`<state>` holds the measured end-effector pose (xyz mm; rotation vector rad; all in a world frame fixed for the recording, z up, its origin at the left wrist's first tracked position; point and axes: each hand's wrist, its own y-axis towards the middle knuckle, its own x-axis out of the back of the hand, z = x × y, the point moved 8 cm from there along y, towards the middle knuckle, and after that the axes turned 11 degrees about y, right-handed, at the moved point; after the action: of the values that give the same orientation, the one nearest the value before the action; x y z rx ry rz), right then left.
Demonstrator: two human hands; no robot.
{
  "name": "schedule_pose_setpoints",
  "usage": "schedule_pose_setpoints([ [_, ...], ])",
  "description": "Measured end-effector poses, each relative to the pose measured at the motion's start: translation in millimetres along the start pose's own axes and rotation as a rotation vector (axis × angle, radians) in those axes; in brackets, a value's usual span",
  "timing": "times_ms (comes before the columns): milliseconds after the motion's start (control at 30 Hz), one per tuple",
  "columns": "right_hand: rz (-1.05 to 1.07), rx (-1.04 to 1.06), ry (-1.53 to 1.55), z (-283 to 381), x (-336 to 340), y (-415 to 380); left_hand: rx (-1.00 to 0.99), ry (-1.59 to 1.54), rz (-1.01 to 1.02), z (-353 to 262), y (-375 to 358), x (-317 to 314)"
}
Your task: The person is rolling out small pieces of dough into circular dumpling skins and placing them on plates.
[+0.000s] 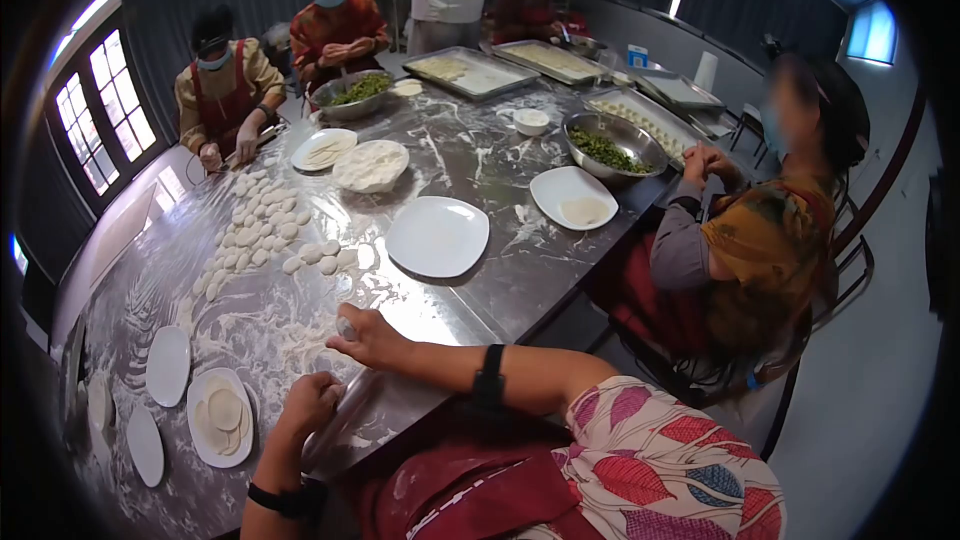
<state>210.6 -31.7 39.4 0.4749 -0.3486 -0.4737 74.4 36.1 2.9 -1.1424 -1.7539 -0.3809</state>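
Right hand (374, 338): fingers curled round grey object (345, 328), mostly hidden. Left hand (308, 406): fingers bent, grip hidden, cannot tell.

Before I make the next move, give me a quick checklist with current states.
1. Dough pieces available: ok, many on the table.
2. Flour near the hands: ok, scattered over the metal.
3. Large square plate free: ok, nothing on it.
4. Dough rounds neatly stacked: not ok, they overlap unevenly.
5. Right-side neighbour's hands away from yours: ok.
6. Right hand grip secure: cannot tell, fingers hide the object.
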Motion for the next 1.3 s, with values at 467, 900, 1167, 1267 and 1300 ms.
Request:
schedule_pose_setpoints([
  [467, 0.001, -0.097, 0.041, -4.9, -0.1, -5.0, -0.03, 0.008, -0.001, 1.7, 5.4, -4.3],
  [900, -0.004, -0.068, 0.03, -5.1, -0.2, 2.9, 0.0, 0.084, -0.026, 4.4, 8.7, -1.8],
  [1167, 0.04, -0.083, 0.079, 18.4, 16.8, -32.5, 0.022, 0.001, 0.04, 12.7, -7.7, -9.2],
  [1267, -0.011, -0.091, 0.019, -4.9, -0.9, 1.5, 0.036, -0.007, -0.032, 3.9, -1.8, 1.8],
  [1300, 0.001, -0.115, 0.022, -7.7, -4.3, 7.6, 0.037, -0.004, -0.074, 1.6, 0.4, 6.9],
])
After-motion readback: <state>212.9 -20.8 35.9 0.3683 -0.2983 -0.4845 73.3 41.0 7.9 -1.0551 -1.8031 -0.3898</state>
